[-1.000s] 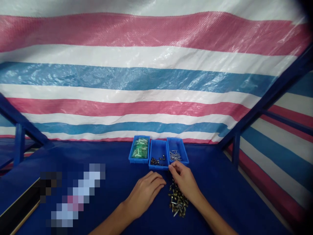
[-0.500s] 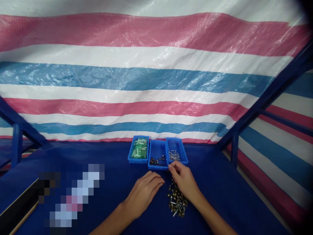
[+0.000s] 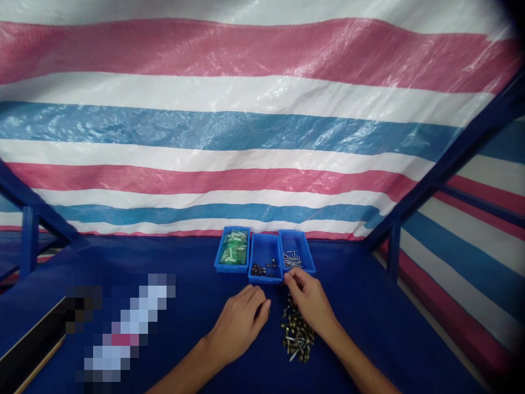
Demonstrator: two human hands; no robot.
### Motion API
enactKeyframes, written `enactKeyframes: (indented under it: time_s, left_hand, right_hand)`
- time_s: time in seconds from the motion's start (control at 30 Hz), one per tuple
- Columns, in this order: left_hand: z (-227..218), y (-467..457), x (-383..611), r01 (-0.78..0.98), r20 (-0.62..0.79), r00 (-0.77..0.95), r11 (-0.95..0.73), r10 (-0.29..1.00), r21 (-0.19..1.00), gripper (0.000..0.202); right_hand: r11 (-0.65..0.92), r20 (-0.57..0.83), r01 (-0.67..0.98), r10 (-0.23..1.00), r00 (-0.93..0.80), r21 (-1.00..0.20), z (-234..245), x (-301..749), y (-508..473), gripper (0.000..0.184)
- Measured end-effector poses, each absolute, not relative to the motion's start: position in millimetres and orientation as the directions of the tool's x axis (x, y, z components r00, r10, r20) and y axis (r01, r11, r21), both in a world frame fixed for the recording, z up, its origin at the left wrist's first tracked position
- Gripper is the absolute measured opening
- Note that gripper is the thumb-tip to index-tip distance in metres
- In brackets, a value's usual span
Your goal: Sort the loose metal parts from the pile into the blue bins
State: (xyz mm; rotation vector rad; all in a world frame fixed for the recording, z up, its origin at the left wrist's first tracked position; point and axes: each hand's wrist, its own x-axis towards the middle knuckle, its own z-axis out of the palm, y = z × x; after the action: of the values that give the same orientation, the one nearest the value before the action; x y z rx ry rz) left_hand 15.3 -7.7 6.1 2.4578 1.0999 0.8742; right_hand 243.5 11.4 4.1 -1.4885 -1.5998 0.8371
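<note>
While the right hand (image 3: 309, 303) sits just above a pile of screws (image 3: 297, 331), its grip pinched, though whether on a screw cannot be told, the left hand (image 3: 238, 324) lies loosely curled beside the pile on the surface (image 3: 361, 312), below three blue bins (image 3: 266, 249).

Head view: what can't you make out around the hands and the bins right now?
Head view:
Whatever the right hand may pinch: its fingers hide it.
The left hand's palm side: the back of the hand hides it.
The metal parts in the loose pile: too small to identify.
The object at lower left: pixelated.
</note>
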Motion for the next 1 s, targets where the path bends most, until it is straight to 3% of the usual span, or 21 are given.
enactKeyframes:
  time_s: [0.2,0.5,0.83,1.0]
  left_hand:
    - [5.6,-7.0,14.8,0.547,0.352,0.563,-0.656,0.748,0.52,0.035]
    - [14.9,-8.3,13.8,0.388,0.342,0.56,-0.604,0.754,0.695,0.007]
    - [5.3,-5.1,12.5,0.297,0.451,0.559,-0.676,0.695,0.674,0.013]
    - [2.3,-4.4,12.4,0.315,0.448,0.481,-0.625,0.754,0.714,0.01]
  right_hand:
    - [0.126,0.167,0.47,0.985,0.048,-0.874,6.2,247.0,11.1,0.04]
    - [0.141,0.22,0.468,0.968,0.119,-0.872,5.1,250.0,14.0,0.039]
    - [0.157,0.24,0.461,0.963,0.126,-0.873,1.4,251.2,14.1,0.037]
    - [0.149,0.231,0.464,0.965,0.124,-0.873,0.9,250.9,14.5,0.039]
